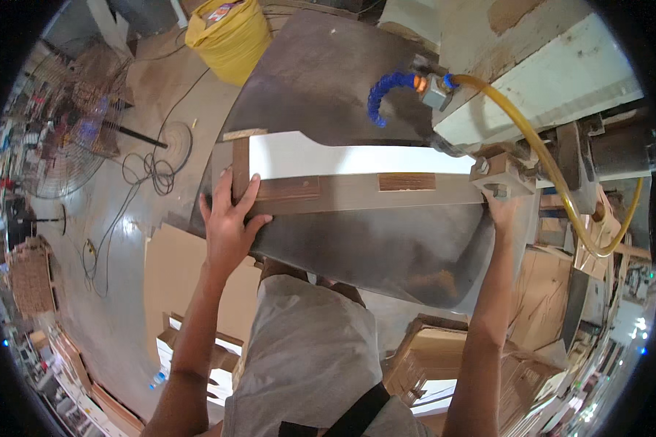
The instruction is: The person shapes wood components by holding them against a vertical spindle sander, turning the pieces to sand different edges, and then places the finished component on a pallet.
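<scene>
A long white panel (357, 162) with a curved step along its far edge lies across the dark metal table (342, 244). Along its near side runs a flat brown-grey strip (350, 195) with darker wood pieces on it, and a short wooden crosspiece (241, 159) meets its left end. My left hand (229, 215) rests there with fingers spread, one fingertip on the panel's left corner and the thumb by the strip's near edge. At the right end, my right hand (501, 213) touches the strip beneath a machine's metal block (501, 173); its fingers are partly hidden.
A machine arm (539, 80) with a yellow hose (536, 131) and blue segmented nozzle (380, 95) overhangs the table's right side. Left are a floor fan (73, 124), loose cables (149, 175) and a yellow sack (229, 44). Cardboard boxes (426, 353) stand near my legs.
</scene>
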